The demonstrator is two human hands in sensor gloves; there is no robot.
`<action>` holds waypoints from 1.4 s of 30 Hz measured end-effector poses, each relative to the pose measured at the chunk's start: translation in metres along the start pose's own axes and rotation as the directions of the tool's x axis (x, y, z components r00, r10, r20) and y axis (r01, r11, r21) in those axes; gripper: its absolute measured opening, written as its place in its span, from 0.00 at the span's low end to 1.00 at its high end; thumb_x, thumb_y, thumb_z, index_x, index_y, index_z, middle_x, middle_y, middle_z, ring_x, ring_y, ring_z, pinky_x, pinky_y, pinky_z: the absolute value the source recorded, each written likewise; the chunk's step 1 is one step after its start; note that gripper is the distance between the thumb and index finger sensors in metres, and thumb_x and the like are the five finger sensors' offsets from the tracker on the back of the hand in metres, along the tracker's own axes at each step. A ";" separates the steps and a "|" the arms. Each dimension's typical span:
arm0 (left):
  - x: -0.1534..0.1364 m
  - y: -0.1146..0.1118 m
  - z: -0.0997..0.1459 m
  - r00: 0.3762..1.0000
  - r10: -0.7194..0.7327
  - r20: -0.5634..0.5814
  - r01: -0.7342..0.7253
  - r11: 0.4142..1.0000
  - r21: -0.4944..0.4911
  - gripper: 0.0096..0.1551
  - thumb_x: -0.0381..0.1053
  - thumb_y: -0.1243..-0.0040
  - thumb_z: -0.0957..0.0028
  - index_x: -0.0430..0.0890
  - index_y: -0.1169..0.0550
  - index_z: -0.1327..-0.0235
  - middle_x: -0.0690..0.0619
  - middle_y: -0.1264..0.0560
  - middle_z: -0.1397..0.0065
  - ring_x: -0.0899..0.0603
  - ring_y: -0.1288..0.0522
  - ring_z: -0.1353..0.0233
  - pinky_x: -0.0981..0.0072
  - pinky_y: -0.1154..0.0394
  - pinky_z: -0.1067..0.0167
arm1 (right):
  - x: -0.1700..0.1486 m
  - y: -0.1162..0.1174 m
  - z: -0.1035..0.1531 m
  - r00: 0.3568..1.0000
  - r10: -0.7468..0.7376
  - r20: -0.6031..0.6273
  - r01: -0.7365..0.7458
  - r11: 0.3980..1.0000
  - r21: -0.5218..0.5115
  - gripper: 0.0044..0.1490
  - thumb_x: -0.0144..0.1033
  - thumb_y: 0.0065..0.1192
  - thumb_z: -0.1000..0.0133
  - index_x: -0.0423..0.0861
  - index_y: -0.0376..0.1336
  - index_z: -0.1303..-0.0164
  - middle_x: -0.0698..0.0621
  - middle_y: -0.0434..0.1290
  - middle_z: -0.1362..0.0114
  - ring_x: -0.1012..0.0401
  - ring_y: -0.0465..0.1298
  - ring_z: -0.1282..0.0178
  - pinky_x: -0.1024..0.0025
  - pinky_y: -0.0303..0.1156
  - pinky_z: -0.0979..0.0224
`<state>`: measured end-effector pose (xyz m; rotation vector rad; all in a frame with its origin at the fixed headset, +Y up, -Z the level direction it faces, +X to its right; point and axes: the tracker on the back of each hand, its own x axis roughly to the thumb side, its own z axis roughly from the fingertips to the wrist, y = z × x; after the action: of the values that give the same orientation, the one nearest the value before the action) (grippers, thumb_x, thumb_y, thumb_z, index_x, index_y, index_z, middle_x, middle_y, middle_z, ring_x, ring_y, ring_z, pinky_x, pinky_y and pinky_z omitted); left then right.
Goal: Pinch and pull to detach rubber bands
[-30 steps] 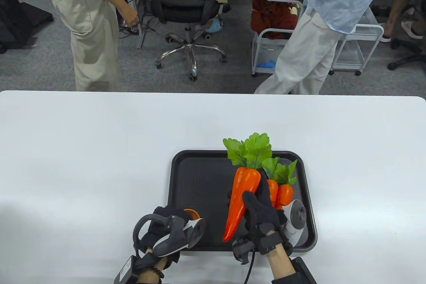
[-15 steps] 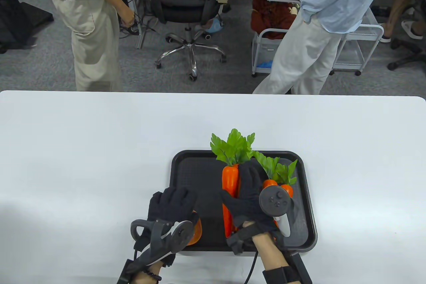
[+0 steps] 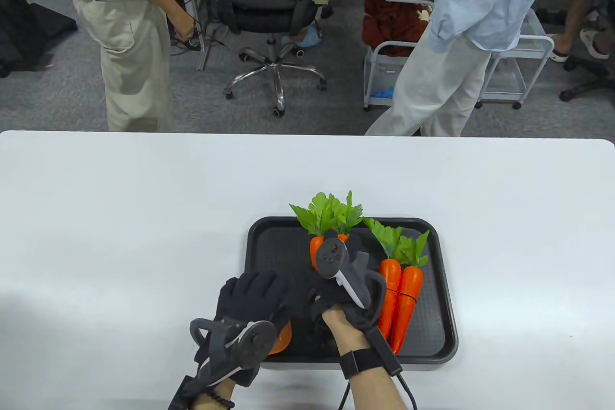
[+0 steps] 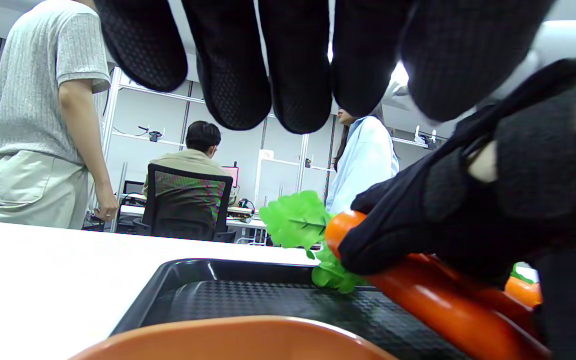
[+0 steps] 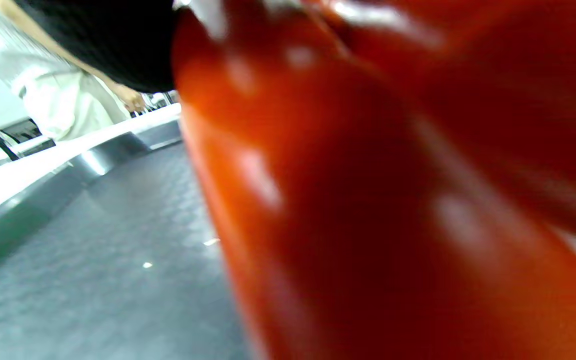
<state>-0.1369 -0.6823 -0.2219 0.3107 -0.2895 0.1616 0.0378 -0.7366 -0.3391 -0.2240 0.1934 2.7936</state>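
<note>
The right hand (image 3: 346, 285) has rolled over in the last second: its tracker, which faced right and lay low beside the far pair, now sits on top, toward the leaves. The bundle of carrots (image 3: 317, 249) it holds has come down with it. A second ago that bundle was lifted and slanting across the tray (image 3: 269, 246); now the left wrist view shows it lying low along the tray floor, leaves (image 3: 326, 215) pointing away, with the right hand's fingers (image 4: 393, 235) wrapped over its top. So the right grip is closed around the carrots.

The move has also uncovered the second pair of carrots (image 3: 401, 297) on the right of the tray, with a thin dark rubber band (image 3: 399, 292) across its middle. Whether the held bundle carries a band of its own I cannot tell; the hand covers it, and the right wrist view is a blur of orange.

The left hand (image 3: 250, 297) has opened and reached forward beside the right hand, over an orange bowl (image 3: 281, 338) at the tray's near edge. Its fingers (image 4: 238, 65) hang spread, holding nothing.

My reading: the bundle is now steadied for the free left hand to pinch a band, and no band is off yet.
</note>
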 end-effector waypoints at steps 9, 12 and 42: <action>0.001 -0.001 0.000 1.000 0.016 0.007 -0.016 1.000 0.008 0.31 0.66 0.39 0.51 0.61 0.22 0.33 0.55 0.19 0.25 0.40 0.20 0.26 0.37 0.26 0.30 | 0.021 0.023 -0.013 0.966 0.250 -0.061 -0.247 0.968 0.052 0.60 0.57 0.69 0.46 0.49 0.36 0.19 0.27 0.35 0.21 0.25 0.70 0.38 0.42 0.76 0.43; 0.001 -0.001 0.000 1.000 0.013 0.007 -0.013 1.000 0.008 0.31 0.66 0.39 0.51 0.61 0.22 0.33 0.55 0.18 0.25 0.40 0.20 0.26 0.37 0.26 0.30 | 0.025 0.025 -0.015 0.947 0.313 -0.066 -0.306 0.947 0.094 0.59 0.58 0.67 0.45 0.49 0.35 0.19 0.26 0.35 0.21 0.25 0.70 0.38 0.43 0.76 0.42; 0.003 -0.014 -0.001 0.999 -0.023 0.023 0.024 0.999 -0.043 0.31 0.66 0.40 0.50 0.61 0.22 0.33 0.55 0.18 0.25 0.41 0.19 0.27 0.39 0.25 0.31 | -0.104 -0.007 0.010 0.933 0.318 -0.170 -0.303 0.947 0.111 0.60 0.66 0.62 0.45 0.55 0.31 0.19 0.29 0.34 0.19 0.26 0.67 0.34 0.46 0.77 0.45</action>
<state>-0.1311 -0.6949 -0.2258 0.2736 -0.3111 0.1284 0.1359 -0.7608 -0.3112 -0.4729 0.4241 3.0678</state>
